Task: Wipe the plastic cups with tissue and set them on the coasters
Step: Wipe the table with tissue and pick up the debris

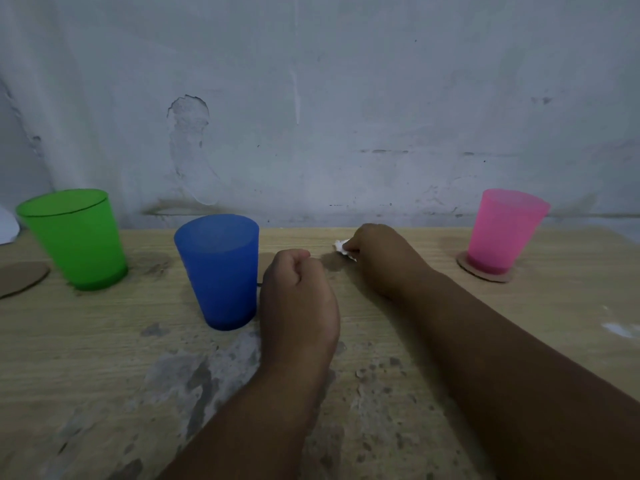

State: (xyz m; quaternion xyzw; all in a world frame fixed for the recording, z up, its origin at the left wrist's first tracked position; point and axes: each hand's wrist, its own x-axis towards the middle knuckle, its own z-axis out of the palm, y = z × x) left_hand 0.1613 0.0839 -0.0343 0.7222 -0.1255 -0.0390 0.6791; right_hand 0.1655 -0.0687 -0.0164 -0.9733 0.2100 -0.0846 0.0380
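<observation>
Worn bench (104, 358) against a scuffed wall (346, 98).
My right hand (384, 261) pinches the tissue (343, 247) near the back edge; left hand (299, 296) fingers (294, 259) curl shut beside the blue cup (218, 271); pink cup (502, 230) on its coaster (485, 274).

Worn wood table (104, 341) w/ grey patches, scuffed wall (311, 98) behind, poss. paper (7, 226) far left

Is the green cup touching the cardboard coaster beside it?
Apart. The head view shows a strip of bare table between the base of the green cup and the coaster at the left edge.
</observation>
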